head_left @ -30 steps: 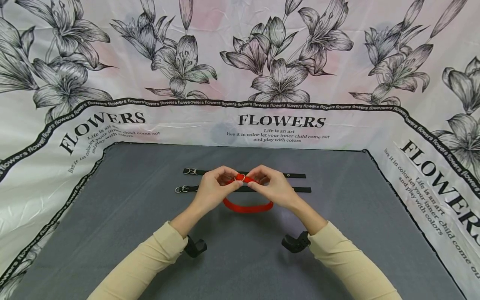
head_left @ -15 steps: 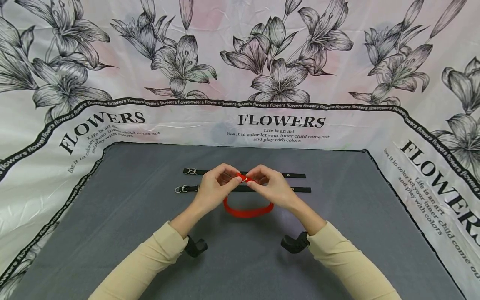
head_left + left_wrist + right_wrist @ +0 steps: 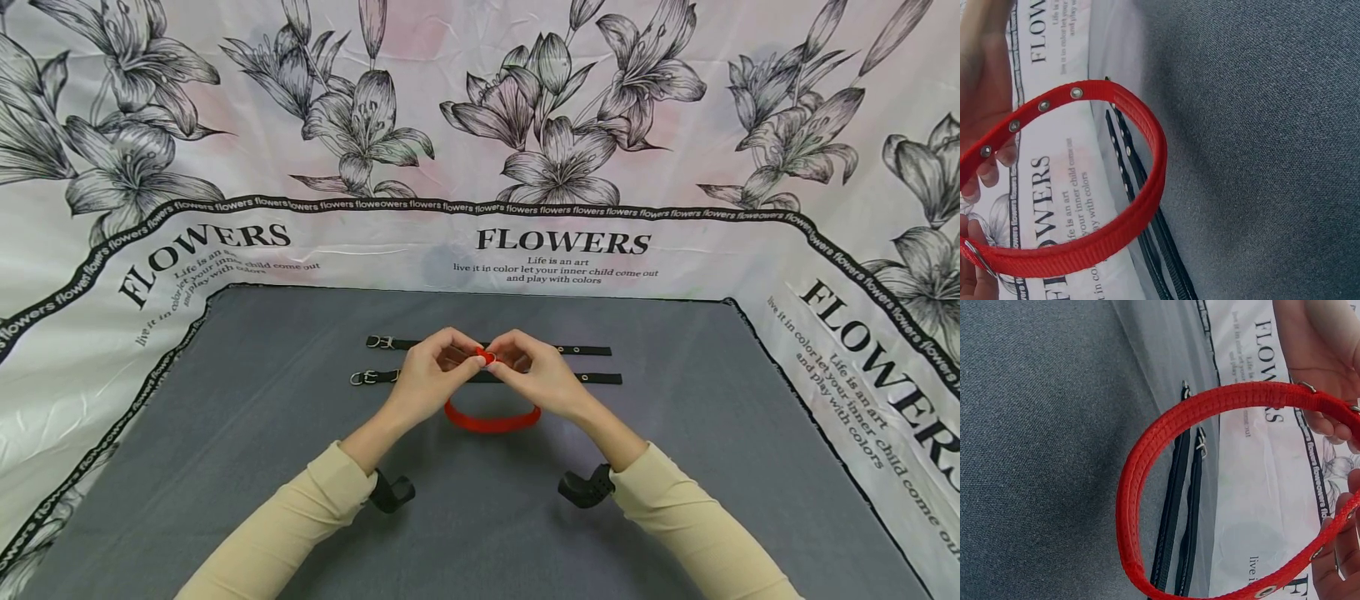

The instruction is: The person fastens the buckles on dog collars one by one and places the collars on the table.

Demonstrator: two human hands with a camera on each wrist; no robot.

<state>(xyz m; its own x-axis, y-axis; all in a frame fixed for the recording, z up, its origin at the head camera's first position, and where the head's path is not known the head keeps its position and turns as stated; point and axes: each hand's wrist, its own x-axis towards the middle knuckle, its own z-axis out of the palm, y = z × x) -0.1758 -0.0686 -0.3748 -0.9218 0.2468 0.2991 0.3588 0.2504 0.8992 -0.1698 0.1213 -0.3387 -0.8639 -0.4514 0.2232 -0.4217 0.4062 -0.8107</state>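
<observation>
1. Grey surface (image 3: pixel 487 533) spreads across the lower part of my head view. I take the red collar (image 3: pixel 491 425) as the landmark for all positions.
2. Nearest to me, the cream left sleeve (image 3: pixel 277 525) and right sleeve (image 3: pixel 690 525) lie on the near side of the collar, one to each side of it.
3. At the cuffs, also nearer than the collar, I see one black wrist device (image 3: pixel 392 493) on the left and a matching black unit (image 3: pixel 587 487) on the right.
4. The collar forms a loop, its lower curve below the hands. One end carries metal eyelets (image 3: pixel 1044 105); the other carries a metal ring (image 3: pixel 980 258).
5. Left hand (image 3: pixel 427 375), at the collar's ring end: thumb and fingertips are pinched together on the red webbing.
6. Right hand (image 3: pixel 543 375), at the eyelet end: likewise pinched on the webbing, just beside the left. I cannot tell whether the ends are joined.
7. Beyond the collar's curve, the nearer black strap (image 3: pixel 604 379) and the farther black strap (image 3: pixel 592 351) lie roughly parallel, partly behind the hands, buckles at left.
8. Farthest from the collar, I read FLOWERS on a white printed cloth (image 3: pixel 405 250), with line-drawn lilies (image 3: pixel 558 162) above.
</observation>
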